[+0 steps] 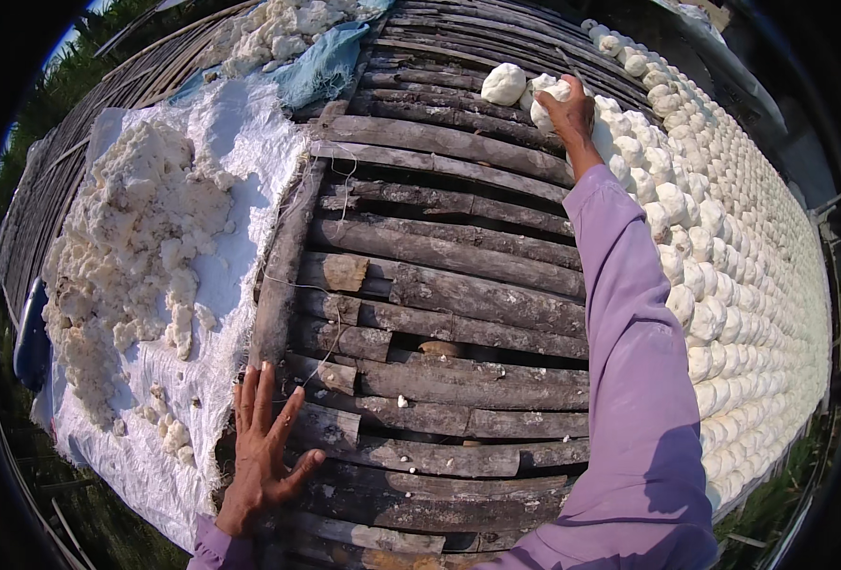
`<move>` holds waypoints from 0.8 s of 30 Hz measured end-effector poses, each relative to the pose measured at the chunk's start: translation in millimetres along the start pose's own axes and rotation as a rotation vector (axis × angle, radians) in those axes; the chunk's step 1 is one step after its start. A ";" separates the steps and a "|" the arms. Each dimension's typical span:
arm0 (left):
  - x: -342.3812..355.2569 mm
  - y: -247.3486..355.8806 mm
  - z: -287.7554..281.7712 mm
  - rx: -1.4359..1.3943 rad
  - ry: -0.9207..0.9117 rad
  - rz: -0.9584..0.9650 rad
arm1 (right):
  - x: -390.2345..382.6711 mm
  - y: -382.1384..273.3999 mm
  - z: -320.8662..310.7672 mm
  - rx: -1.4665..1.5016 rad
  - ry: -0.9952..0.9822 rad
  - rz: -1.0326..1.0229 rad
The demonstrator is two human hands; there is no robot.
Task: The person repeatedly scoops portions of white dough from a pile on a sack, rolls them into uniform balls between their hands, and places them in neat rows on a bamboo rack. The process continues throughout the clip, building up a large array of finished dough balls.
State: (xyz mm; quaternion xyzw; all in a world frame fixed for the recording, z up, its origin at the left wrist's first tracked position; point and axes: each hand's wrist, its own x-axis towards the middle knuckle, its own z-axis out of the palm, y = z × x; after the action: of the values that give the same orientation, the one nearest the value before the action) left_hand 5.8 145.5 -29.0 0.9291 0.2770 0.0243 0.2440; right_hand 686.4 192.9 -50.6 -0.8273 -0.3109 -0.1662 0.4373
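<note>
My right hand is closed round a white, rough lump at the upper middle, among other white lumps. A separate rounded lump sits just left of it. Rows of several such white balls cover the right part of the wooden slat platform. My left hand rests with fingers spread at the lower left, on the edge where the slats meet a white woven sheet. On that sheet lies a crumbly off-white heap.
Behind, at the top left, more crumbly white material lies beside a blue mesh cloth. A dark blue object stands at the left edge. The slatted middle has gaps, loose thread and small white bits. Greenery shows past the platform's rims.
</note>
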 end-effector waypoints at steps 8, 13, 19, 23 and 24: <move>4.2 2.6 -1.0 -0.007 -0.015 -0.062 | -14.6 6.7 27.3 -0.636 -0.182 -0.084; 1.1 -4.5 -1.9 -0.010 -0.010 0.018 | -8.1 -56.3 16.3 -0.560 -0.150 -0.246; -6.6 -19.5 18.3 -0.027 0.137 0.100 | -130.8 -231.5 26.5 0.477 -0.923 -0.127; -7.4 -25.4 31.1 -0.004 0.204 0.102 | -256.4 -352.7 21.3 0.571 -1.356 -0.169; -7.2 -25.3 31.4 -0.016 0.214 0.092 | -284.7 -378.9 21.3 0.548 -1.413 -0.165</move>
State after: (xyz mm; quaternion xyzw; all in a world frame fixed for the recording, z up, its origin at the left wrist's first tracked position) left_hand -7.4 146.3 -67.7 0.9309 0.2582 0.1367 0.2192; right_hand 222.5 266.2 16.8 -0.5731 -0.6078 0.4537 0.3103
